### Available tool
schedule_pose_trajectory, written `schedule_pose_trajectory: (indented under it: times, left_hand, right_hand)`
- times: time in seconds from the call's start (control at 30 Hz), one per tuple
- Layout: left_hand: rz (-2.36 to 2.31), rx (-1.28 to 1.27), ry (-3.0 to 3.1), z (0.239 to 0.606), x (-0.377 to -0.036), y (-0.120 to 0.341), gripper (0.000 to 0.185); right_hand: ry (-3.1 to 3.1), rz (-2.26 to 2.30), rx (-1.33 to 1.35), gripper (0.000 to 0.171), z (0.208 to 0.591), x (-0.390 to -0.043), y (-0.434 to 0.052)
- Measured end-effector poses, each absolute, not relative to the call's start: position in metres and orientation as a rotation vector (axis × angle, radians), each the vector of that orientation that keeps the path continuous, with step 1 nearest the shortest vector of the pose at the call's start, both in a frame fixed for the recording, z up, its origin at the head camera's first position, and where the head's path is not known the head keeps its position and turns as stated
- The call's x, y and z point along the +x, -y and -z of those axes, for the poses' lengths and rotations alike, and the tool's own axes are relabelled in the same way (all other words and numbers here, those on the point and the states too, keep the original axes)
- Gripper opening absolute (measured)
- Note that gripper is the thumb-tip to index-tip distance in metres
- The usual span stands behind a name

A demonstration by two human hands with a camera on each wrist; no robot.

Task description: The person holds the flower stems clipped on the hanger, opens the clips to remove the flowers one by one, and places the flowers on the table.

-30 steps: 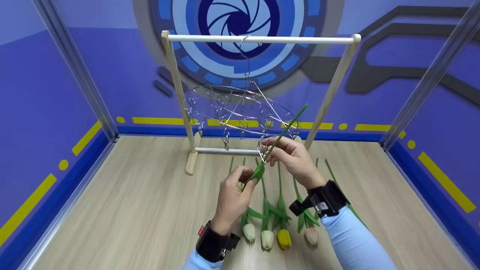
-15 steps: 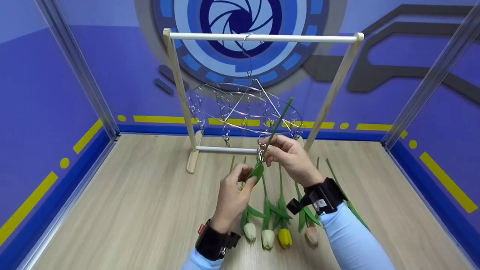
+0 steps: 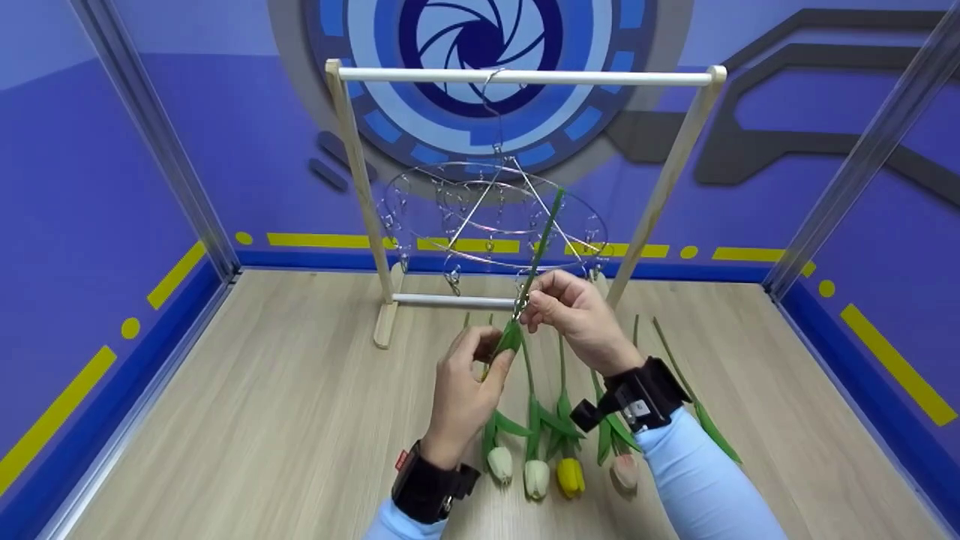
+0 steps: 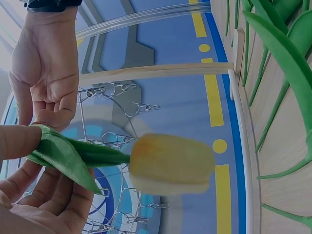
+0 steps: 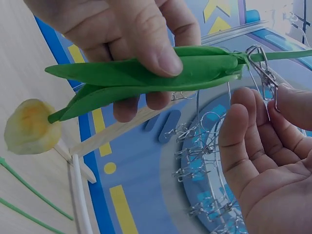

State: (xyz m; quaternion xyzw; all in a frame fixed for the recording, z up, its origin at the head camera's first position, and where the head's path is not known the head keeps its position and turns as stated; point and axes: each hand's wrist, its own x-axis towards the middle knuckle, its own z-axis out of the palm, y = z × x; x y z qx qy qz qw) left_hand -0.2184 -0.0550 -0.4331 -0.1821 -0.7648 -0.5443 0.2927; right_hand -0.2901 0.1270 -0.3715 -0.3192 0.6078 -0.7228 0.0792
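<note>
My left hand [image 3: 466, 390] pinches an artificial tulip [image 5: 146, 83] by its green leaves, with the pale yellow-orange bloom [image 4: 171, 164] pointing down. The tulip's stem [image 3: 545, 238] rises past my right hand [image 3: 581, 322] in the head view. Between its thumb and finger, my right hand pinches a metal wire clip [image 5: 265, 78]. In the right wrist view the clip's loops sit around the stem just above the leaves; whether it bites the stem, I cannot tell. The clip hangs from a round wire hanger [image 3: 480, 264] with several other clips.
A wooden rack [image 3: 679, 180] with a white top bar [image 3: 600, 77] carries the hanger. On the table [image 3: 262, 420] lie several tulips, among them a white tulip [image 3: 536, 480], a yellow tulip [image 3: 570, 478] and a pink tulip [image 3: 624, 472]. Blue printed walls [image 3: 112, 187] surround the table.
The tulip's stem has swung left and more upright. My right hand has stayed at the clip, shifting only slightly. My left hand keeps its hold on the leaves.
</note>
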Motion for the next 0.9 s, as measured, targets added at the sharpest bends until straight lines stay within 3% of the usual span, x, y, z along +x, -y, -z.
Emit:
schedule_pose_trajectory:
  times: [0.3, 0.57, 0.9]
  left_hand:
    - [1.449, -0.478, 2.035, 0.4340, -0.2193, 0.0545, 0.014]
    - [1.579, -0.493, 2.008, 0.4335, -0.2201, 0.0552, 0.012]
    - [1.649, -0.498, 2.020, 0.4318, -0.2195, 0.0572, 0.013]
  right_hand:
    - [-1.669, 2.216, -0.891, 0.007, 0.3735, -0.2889, -0.1262]
    - [-1.579, 2.186, -0.845, 0.034, 0.3756, -0.2914, -0.1242]
    - [-1.501, 2.134, -0.898, 0.025, 0.3782, -0.2949, -0.1233]
